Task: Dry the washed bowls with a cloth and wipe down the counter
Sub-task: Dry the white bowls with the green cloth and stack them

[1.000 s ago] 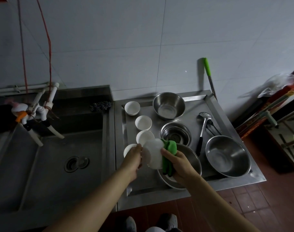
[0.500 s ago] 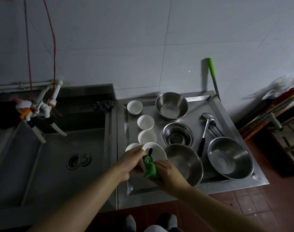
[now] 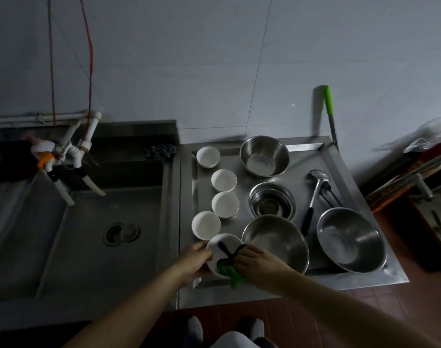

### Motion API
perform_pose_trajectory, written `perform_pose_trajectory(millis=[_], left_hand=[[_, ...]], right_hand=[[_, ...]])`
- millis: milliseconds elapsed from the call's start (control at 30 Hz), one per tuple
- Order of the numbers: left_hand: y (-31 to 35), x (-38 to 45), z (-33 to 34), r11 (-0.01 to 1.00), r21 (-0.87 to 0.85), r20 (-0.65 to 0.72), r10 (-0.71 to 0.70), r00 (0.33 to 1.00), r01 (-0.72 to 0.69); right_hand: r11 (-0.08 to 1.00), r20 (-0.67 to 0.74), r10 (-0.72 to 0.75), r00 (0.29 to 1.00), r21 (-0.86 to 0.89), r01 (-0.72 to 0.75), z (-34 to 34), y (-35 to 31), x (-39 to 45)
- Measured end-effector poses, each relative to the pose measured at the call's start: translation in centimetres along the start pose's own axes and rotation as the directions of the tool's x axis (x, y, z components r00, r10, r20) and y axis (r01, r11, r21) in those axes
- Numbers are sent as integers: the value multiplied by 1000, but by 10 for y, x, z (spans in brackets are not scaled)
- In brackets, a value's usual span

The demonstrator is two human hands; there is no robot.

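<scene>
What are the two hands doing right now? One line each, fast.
Left hand: grips the rim of the white bowl.
Right hand: fingers curled round the green cloth, pressing it into the bowl.

place: kitchen wash-up area
landmark: deep steel sink (image 3: 88,222)
right of sink: steel counter (image 3: 340,156) with white bowls (image 3: 224,180), steel bowls (image 3: 264,156), ladle (image 3: 315,187)
behind sink: tiled wall (image 3: 214,59)

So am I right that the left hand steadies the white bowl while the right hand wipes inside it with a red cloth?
Not quite: the head view shows the cloth is green, not red. The left hand steadies the white bowl while the right hand wipes inside it.
</scene>
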State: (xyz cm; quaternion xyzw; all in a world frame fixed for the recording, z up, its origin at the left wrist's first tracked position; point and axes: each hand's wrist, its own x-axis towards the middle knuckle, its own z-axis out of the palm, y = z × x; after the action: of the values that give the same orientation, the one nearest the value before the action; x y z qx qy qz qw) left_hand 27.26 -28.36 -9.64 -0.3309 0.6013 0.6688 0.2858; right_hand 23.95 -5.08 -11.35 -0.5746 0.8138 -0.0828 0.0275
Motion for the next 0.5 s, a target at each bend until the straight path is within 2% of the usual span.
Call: perform_pose_trajectory(millis=[100,233,367,433,500], left_hand=[[-20,8,-8,999,-27,-53,-47,998,46],[-44,23,-21,996,41,-165,-71,984,79],[-60,41,-20,986,122,-270,-74,960,111],[-64,50,-16,968,231,-296,-30,955,102],[-67,59,-13,903,421,-289,51,956,79]], right_hand=[[999,-2,30,1000,32,-30,10,0,-7],[988,10,144,989,59,-145,20,6,-20],[970,-42,233,972,88,-228,21,9,-32],[957,-67,281,958,102,-273,23,11,-37],[935,-94,338,936,145,-323,26,14,-41]])
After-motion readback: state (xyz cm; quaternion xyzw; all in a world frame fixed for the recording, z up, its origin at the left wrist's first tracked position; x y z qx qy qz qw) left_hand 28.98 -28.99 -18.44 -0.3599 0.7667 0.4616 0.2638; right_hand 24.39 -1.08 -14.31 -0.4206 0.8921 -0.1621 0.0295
